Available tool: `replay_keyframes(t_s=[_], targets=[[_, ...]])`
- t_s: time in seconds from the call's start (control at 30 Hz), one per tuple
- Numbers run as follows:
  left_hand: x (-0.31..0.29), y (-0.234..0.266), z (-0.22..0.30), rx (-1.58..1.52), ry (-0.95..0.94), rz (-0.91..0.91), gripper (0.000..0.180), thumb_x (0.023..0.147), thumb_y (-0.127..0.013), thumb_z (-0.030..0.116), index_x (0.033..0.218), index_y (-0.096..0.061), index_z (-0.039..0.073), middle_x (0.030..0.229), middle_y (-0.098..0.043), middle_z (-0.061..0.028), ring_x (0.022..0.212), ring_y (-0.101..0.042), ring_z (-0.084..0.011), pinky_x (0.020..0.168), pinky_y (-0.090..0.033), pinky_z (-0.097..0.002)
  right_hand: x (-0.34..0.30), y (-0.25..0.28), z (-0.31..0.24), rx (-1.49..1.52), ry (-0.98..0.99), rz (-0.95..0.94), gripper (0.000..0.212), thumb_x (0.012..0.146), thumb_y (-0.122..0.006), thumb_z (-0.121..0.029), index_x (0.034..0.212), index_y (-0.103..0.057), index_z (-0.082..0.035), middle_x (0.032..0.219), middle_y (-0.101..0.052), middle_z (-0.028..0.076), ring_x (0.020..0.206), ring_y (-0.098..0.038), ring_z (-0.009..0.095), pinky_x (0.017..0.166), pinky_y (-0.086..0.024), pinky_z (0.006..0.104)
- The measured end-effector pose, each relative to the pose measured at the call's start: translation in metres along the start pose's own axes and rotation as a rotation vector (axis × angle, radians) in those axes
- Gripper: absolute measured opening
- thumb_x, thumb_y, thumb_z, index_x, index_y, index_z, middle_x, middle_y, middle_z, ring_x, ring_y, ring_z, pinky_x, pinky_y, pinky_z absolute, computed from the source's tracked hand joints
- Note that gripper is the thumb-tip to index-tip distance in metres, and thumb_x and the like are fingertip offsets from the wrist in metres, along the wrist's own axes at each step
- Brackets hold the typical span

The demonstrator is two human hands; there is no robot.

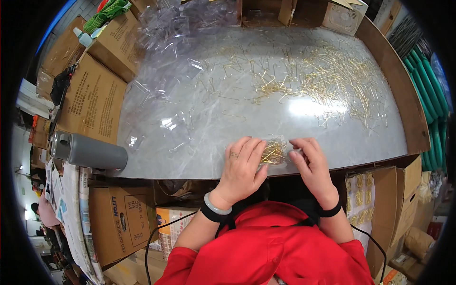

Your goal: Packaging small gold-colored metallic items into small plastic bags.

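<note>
Lying between the left hand (241,163), its grip unclear, and the narrowly parted right hand (313,166), the clear pack (274,153) is left-overlapped.

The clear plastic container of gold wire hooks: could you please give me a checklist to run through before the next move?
1. Left hand at the clear plastic container: ok, it is at the left end.
2. Gold wire hooks in the container: ok, they show between the hands.
3. Right hand touching the container: cannot tell; its fingers are close to the right end.
4. Container closed: cannot tell; the left hand covers part of it.
5. Loose gold wire hooks gathered neatly: not ok, they are scattered beyond the hands.
6. Grey bottle away from the hands: ok, it is at the table's left side.
</note>
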State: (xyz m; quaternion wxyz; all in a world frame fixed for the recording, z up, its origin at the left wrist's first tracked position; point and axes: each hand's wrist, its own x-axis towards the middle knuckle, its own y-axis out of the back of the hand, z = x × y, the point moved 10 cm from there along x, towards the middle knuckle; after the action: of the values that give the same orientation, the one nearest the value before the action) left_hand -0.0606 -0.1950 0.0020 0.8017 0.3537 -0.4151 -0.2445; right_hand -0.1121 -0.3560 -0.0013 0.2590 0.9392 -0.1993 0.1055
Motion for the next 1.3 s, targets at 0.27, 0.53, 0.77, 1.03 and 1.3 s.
replay_keyframes(t_s=[0.27, 0.53, 0.77, 1.03, 1.3], targets=[[0.005, -0.011, -0.006, -0.040, 0.003, -0.041, 0.054, 0.083, -0.069, 0.014, 0.132, -0.054, -0.002, 0.134, -0.049, -0.0175, 0.128, -0.043, -0.0389, 0.110, -0.038, -0.0493, -0.003, -0.005, -0.005, -0.221, 0.056, -0.149, 0.013, 0.084, -0.075, -0.005, 0.092, -0.065, -0.004, 0.084, -0.061, 0.011, 0.071, -0.063, 0.028, 0.063, -0.052, 0.0377], [0.005, -0.015, -0.008, -0.055, 0.015, -0.074, 0.057, 0.083, -0.067, 0.014, 0.135, -0.050, -0.002, 0.135, -0.047, -0.0186, 0.130, -0.041, -0.0411, 0.112, -0.038, -0.0504, 0.007, -0.022, -0.040, -0.448, 0.221, -0.040, 0.008, 0.081, -0.072, -0.004, 0.086, -0.068, -0.007, 0.077, -0.062, 0.012, 0.068, -0.065, 0.035, 0.059, -0.053, 0.0434], [0.002, -0.015, -0.009, -0.047, 0.034, -0.073, 0.056, 0.083, -0.066, 0.013, 0.134, -0.050, -0.003, 0.134, -0.046, -0.0195, 0.131, -0.040, -0.0419, 0.112, -0.038, -0.0501, 0.009, -0.010, -0.016, -0.193, -0.019, -0.032, 0.011, 0.088, -0.075, -0.011, 0.096, -0.071, -0.005, 0.085, -0.069, 0.013, 0.071, -0.068, 0.031, 0.061, -0.054, 0.0384], [0.002, -0.016, -0.006, -0.019, 0.032, -0.062, 0.056, 0.083, -0.066, 0.012, 0.134, -0.050, -0.003, 0.134, -0.047, -0.0189, 0.131, -0.041, -0.0412, 0.111, -0.039, -0.0481, 0.021, -0.014, 0.012, -0.294, -0.064, -0.043, 0.013, 0.090, -0.072, -0.014, 0.090, -0.071, -0.002, 0.082, -0.069, 0.015, 0.070, -0.069, 0.031, 0.063, -0.054, 0.0397], [0.001, -0.016, -0.006, -0.002, 0.028, -0.047, 0.056, 0.083, -0.066, 0.012, 0.135, -0.050, -0.003, 0.134, -0.047, -0.0185, 0.131, -0.041, -0.0406, 0.110, -0.040, -0.0480, 0.001, -0.029, 0.038, 0.126, -0.317, 0.000, 0.011, 0.091, -0.070, -0.012, 0.090, -0.069, -0.001, 0.079, -0.066, 0.015, 0.068, -0.066, 0.028, 0.062, -0.051, 0.0363]])
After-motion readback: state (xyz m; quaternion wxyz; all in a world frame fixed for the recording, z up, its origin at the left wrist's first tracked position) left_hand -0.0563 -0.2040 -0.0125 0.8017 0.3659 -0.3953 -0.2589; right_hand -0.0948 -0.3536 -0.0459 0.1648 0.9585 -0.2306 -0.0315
